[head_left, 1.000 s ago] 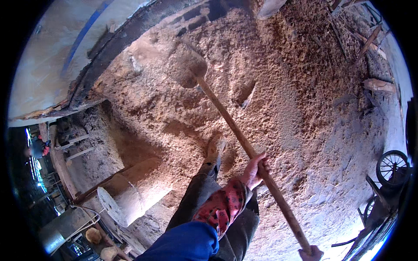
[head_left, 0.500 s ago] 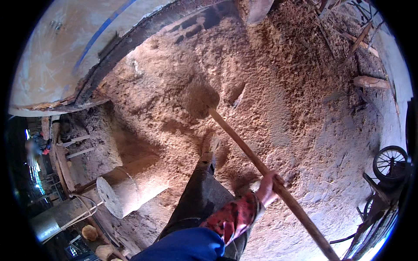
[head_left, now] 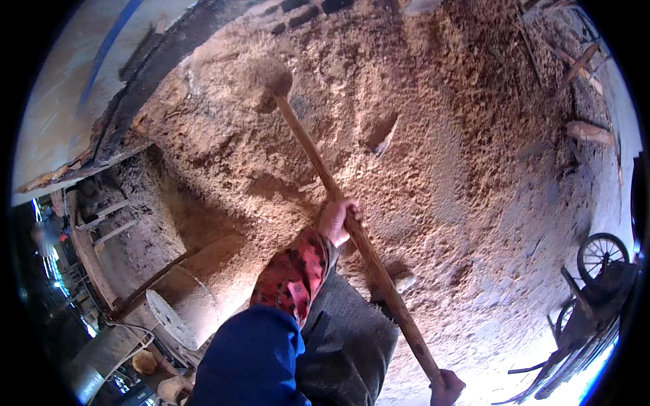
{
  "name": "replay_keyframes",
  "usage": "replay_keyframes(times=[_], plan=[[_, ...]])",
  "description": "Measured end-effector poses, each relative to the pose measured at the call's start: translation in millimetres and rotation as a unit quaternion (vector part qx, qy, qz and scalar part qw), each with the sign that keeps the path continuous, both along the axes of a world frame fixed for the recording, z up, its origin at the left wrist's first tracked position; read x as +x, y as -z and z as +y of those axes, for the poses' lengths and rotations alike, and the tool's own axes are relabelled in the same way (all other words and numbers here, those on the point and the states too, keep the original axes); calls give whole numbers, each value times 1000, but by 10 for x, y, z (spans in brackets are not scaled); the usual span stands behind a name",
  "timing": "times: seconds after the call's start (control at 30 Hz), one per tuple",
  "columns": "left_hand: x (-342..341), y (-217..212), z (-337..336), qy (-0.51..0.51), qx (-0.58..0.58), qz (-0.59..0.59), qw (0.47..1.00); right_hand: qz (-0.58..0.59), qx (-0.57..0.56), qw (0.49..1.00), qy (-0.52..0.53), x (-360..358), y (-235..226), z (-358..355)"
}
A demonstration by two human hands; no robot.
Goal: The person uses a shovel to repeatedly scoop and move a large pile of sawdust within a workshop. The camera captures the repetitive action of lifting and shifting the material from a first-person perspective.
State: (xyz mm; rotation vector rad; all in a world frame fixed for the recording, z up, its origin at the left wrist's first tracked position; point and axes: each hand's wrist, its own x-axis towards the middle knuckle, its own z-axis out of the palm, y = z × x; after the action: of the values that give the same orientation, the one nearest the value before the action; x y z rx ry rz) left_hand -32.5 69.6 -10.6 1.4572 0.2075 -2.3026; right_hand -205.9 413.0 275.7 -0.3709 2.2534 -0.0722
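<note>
A long wooden shovel handle (head_left: 386, 284) slants from the lower right up to the far left. At its far end is the shovel's head (head_left: 271, 86), heaped with sawdust or covered by it, so its shape is hard to make out. My left hand (head_left: 336, 221) is wrapped round the handle near the middle of the view, its arm in a blue sleeve with a red patterned cuff. Lower down, my right hand (head_left: 447, 389) grips the handle's near end. Loose brown sawdust (head_left: 433, 135) lies all around beneath the shovel.
A large pale curved panel (head_left: 74, 122) with a blue stripe overhangs at the upper left. A dusty cylinder (head_left: 196, 304) lies at the lower left. Wheels (head_left: 602, 258) and a dark frame stand at the right, and wood scraps (head_left: 590, 132) lie along the right wall.
The shovel's head has swung away from me and to the left. My left hand has moved forward and left with the handle, and my right hand has come into view at its near end.
</note>
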Motion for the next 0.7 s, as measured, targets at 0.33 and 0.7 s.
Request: replay_keyframes(times=[0.33, 0.7], plan=[[320, 731, 625, 39, -22, -62, 997, -148, -12, 986, 73, 388, 937, 661], [239, 1116, 1385, 39, 7, -128, 991, -168, -68, 974, 133, 313, 1868, 1804]])
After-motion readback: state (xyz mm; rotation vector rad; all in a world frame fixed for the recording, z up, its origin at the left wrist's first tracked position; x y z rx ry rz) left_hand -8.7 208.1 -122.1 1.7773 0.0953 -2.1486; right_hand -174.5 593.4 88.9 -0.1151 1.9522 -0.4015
